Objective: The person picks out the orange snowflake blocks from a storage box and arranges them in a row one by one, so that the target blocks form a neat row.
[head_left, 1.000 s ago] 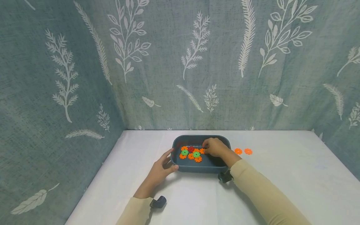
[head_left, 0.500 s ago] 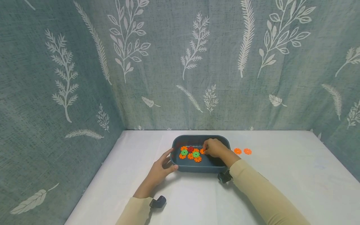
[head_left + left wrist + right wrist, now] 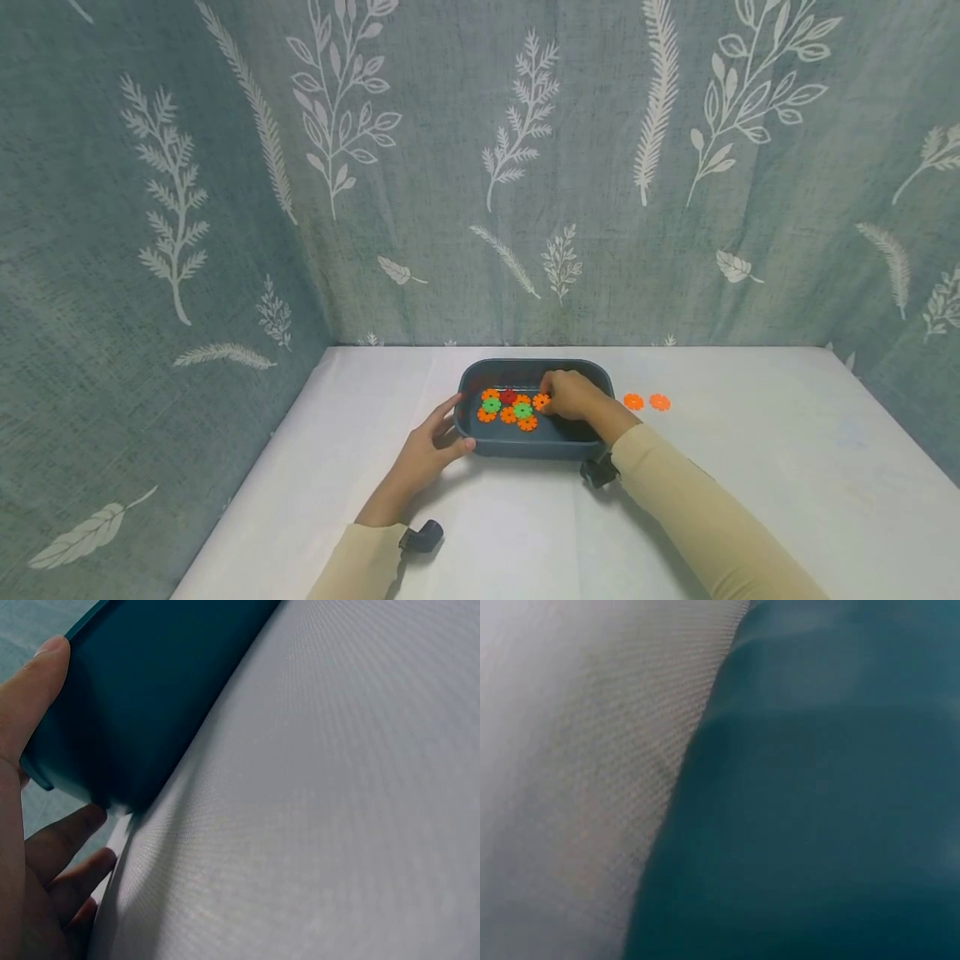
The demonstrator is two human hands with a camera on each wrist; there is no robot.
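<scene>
A dark teal plastic tub (image 3: 525,450) stands on the table, holding several small notched plastic discs in orange, green and red. My left hand (image 3: 423,460) holds the tub's left end, its thumb on the front near the rim and its fingers round the side. In the left wrist view, the left thumb (image 3: 37,694) presses near the rim. My right hand (image 3: 572,395) reaches inside over the right wall and pinches an orange notched disc (image 3: 542,402); its fingertips are partly hidden. Left of that lie a green disc (image 3: 522,410) and a red disc (image 3: 508,397).
Two orange discs, one nearer (image 3: 633,402) and one farther right (image 3: 660,402), lie on the white cloth (image 3: 750,467) right of the tub. A leaf-patterned curtain (image 3: 450,167) rises behind the table. The right wrist view shows only the tub's outer wall (image 3: 817,810) and cloth.
My right hand has barely shifted, its fingers moving slightly at the orange disc. The left hand stays at the tub's end, and the other discs lie as before.
</scene>
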